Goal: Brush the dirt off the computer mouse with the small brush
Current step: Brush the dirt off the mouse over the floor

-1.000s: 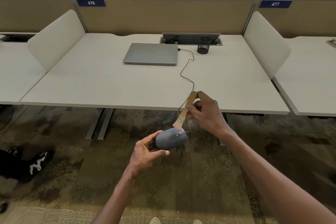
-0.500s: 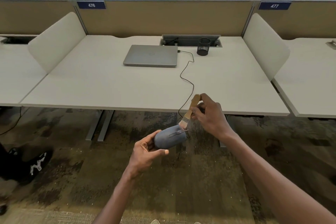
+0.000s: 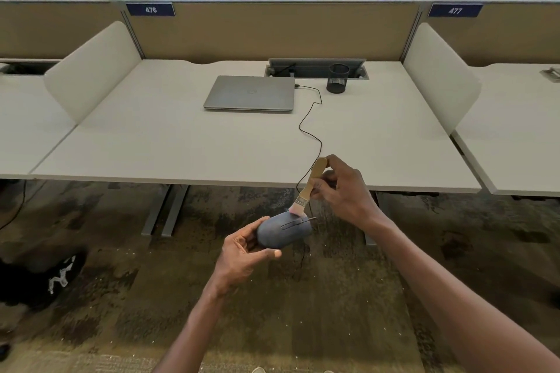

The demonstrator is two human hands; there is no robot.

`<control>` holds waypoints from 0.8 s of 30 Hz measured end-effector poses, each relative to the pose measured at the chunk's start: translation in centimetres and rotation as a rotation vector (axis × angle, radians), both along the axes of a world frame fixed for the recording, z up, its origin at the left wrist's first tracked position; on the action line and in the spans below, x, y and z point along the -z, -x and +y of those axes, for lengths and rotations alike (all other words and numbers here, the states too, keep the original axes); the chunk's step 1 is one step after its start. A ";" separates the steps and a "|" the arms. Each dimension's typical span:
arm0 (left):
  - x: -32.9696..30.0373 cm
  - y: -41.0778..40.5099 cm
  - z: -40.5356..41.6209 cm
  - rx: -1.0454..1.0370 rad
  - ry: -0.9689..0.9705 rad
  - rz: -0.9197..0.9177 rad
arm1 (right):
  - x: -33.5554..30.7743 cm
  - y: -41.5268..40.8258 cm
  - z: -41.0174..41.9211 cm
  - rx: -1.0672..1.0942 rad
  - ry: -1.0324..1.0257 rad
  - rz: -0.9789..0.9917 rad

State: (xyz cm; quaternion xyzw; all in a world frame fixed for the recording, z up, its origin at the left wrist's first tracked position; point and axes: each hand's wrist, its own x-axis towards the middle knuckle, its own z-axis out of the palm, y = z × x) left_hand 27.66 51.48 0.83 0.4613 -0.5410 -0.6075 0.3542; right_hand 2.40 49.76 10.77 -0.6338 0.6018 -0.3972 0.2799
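I hold a dusty grey-blue computer mouse [image 3: 283, 229] in my left hand [image 3: 242, 254], out over the floor in front of the desk. Its black cable [image 3: 310, 118] runs up over the desk edge to the laptop. My right hand [image 3: 342, 191] grips a small brush [image 3: 309, 188] by its wooden handle, tilted down and to the left. The pale bristles touch the top front of the mouse, near its buttons.
A closed grey laptop [image 3: 250, 93] and a black mesh pen cup [image 3: 338, 78] sit at the back of the white desk [image 3: 169, 142]. White side dividers flank the desk. Someone's black shoe [image 3: 51, 278] rests on the carpet at the left.
The mouse and both hands have stayed in about the same spot. The brush has swept slightly across the front of the mouse, bristles still on it.
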 end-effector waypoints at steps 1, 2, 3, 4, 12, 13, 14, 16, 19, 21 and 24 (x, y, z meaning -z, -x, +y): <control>0.0 0.0 0.0 -0.002 0.000 0.000 | 0.0 0.1 0.0 0.005 0.004 -0.007; 0.0 -0.1 0.0 -0.003 0.002 -0.002 | 0.0 0.3 0.0 0.006 0.006 -0.003; 0.1 -0.2 0.0 -0.004 0.004 -0.005 | -0.1 0.4 0.1 0.000 0.005 0.014; 0.1 -0.3 0.0 -0.003 0.005 -0.007 | -0.1 0.5 0.1 -0.015 0.001 0.043; -0.1 -0.2 0.0 0.006 0.010 -0.018 | -0.2 -0.9 0.0 -0.088 -0.007 -0.060; -0.1 -0.2 0.0 0.004 0.010 -0.019 | -0.2 -0.7 0.0 -0.078 0.000 -0.080; -0.1 -0.2 0.0 0.003 0.009 -0.020 | -0.3 -0.5 0.0 -0.072 0.004 -0.075; 0.0 -0.3 -0.1 0.000 0.012 -0.021 | -0.4 -0.3 0.2 -0.078 -0.009 -0.010; 0.0 -0.3 0.0 0.004 0.020 -0.018 | -0.5 -0.6 0.6 -0.115 -0.048 0.070; 0.0 -0.2 0.1 0.011 0.020 -0.015 | -0.5 -1.2 0.6 -0.129 -0.046 0.010; 0.0 -0.1 0.2 0.017 0.014 -0.011 | -0.4 -1.4 0.4 -0.088 -0.019 -0.097</control>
